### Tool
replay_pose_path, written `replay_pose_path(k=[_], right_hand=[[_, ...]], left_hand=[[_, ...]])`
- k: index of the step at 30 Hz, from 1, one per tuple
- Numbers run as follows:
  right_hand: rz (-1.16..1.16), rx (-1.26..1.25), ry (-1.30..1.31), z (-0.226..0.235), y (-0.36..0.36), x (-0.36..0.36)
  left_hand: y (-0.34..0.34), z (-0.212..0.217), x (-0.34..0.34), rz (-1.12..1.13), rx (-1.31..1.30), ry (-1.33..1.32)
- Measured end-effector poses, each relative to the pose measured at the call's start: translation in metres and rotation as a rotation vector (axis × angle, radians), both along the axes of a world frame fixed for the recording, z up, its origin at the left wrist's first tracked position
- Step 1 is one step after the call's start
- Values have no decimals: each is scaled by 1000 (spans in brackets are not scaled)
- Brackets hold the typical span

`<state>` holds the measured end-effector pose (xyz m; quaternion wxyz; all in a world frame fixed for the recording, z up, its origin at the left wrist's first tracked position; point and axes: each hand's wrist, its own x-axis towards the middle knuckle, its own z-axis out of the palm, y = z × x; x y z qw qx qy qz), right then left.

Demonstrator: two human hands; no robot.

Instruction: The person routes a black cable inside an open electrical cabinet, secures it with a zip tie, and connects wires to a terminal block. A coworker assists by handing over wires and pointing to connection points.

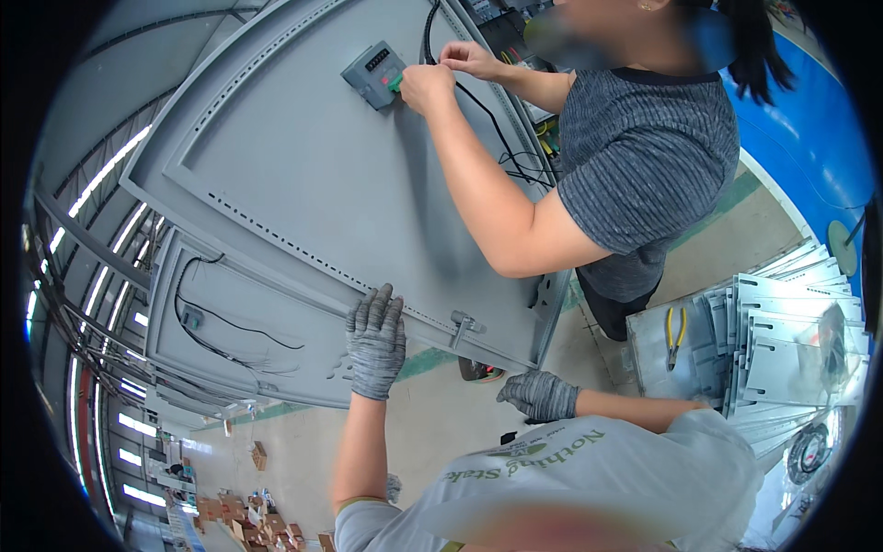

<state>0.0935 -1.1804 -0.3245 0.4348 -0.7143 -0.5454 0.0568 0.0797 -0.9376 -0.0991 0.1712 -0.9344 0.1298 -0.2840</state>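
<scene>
Left hand [375, 342] flat on cabinet door [303, 175] near lower edge, right hand [541, 396] below latch [464, 324]. Meter [373, 74] up top on door, coworker's hands at it. Pliers [675, 333] on metal sheets [782, 340] far right.

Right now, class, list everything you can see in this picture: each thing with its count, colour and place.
door panel: 1, grey, centre, large
second panel: 1, grey, lower left, black wires on it
meter: 1, grey, top of the door panel
cable: 1, black, running down from the meter
latch: 1, grey, lower edge of the door panel
pliers: 1, yellow handles, on metal at right
metal sheets: a stack, silver, far right
co-worker: 1, grey shirt, both hands at the meter
left hand: grey glove, flat on the door panel's lower edge
right hand: grey glove, below the door panel, holding nothing
</scene>
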Motion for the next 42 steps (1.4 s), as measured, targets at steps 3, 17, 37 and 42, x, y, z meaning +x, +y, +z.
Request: replay_pose_path(k=[3,17,37,42], right_hand=[[17,16,83,-3,2,-5],[2,93,64,-18,-4,5],[-10,64,-22,9,52,-32],[82,54,-31,24,62,-43]], left_hand=[[-1,-1,3,12,29,-42],[0,-1,7,36,9,-98],[27,-15,-5,-48,-79,-194],[36,-11,-6,-77,-49,-174]])
